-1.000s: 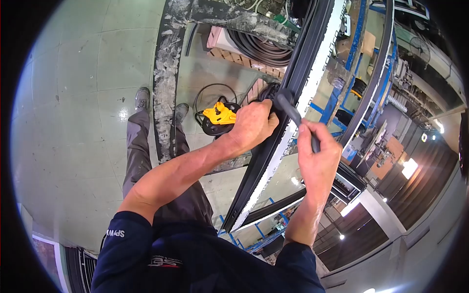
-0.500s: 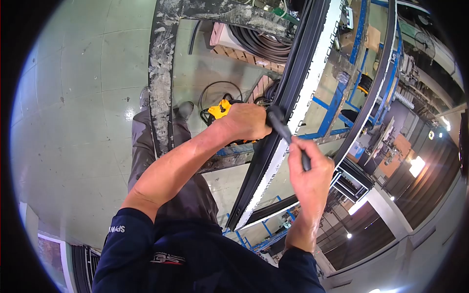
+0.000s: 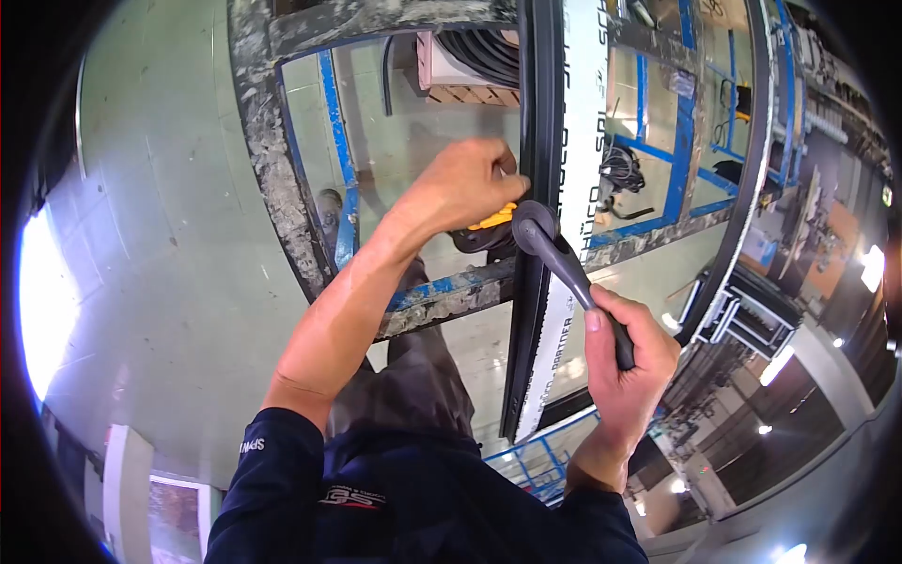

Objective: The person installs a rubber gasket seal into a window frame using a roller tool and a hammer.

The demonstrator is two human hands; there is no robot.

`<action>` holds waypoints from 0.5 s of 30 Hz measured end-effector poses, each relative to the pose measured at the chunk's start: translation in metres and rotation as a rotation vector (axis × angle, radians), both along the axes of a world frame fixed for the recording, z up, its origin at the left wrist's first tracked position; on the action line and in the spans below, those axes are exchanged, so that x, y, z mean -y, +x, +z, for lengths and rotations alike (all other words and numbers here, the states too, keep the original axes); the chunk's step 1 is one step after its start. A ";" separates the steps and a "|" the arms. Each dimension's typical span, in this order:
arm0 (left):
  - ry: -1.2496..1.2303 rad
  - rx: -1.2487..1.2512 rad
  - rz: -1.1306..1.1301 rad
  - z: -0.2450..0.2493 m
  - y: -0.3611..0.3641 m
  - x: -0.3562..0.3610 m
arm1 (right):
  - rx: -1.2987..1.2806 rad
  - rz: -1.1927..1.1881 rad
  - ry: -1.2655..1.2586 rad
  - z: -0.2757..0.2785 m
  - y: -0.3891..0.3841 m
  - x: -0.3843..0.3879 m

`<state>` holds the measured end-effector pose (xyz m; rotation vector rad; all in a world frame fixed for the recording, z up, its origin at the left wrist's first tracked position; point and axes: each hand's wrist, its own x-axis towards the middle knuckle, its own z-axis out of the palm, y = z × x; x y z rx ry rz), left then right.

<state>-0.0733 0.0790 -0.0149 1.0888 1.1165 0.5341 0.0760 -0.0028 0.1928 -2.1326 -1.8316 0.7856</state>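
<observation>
My right hand (image 3: 634, 348) is wrapped round the handle of a black mallet (image 3: 568, 268). Its round head lies over the edge of a long dark frame profile (image 3: 540, 113), which carries white printed film (image 3: 584, 122). Just left of the profile is my left hand (image 3: 470, 183), its fingers curled and the thumb reaching the profile's edge. What those fingers pinch, if anything, is hidden. Below the left hand, a yellow and black object (image 3: 493, 218) shows in part.
A worn padded stand (image 3: 272, 179) with blue metal legs (image 3: 334, 122) supports the profile. Coiled black strip (image 3: 479, 52) lies in a carton behind it. More blue stands (image 3: 676, 179), a cable coil (image 3: 622, 169) and another dark frame member (image 3: 742, 207) are to the right.
The view has turned, so the profile stands more upright in the picture. My left hand has shifted up and away from the mallet's head, which still lies at the profile.
</observation>
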 end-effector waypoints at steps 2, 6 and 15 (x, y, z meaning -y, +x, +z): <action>-0.071 0.084 0.037 0.002 0.000 -0.003 | -0.073 0.023 0.044 -0.014 0.016 0.016; -0.266 0.213 0.063 0.014 -0.005 -0.007 | -0.136 0.076 0.102 -0.034 0.032 0.038; -0.228 0.168 -0.025 0.024 -0.012 -0.012 | -0.081 0.149 0.130 -0.040 0.019 0.008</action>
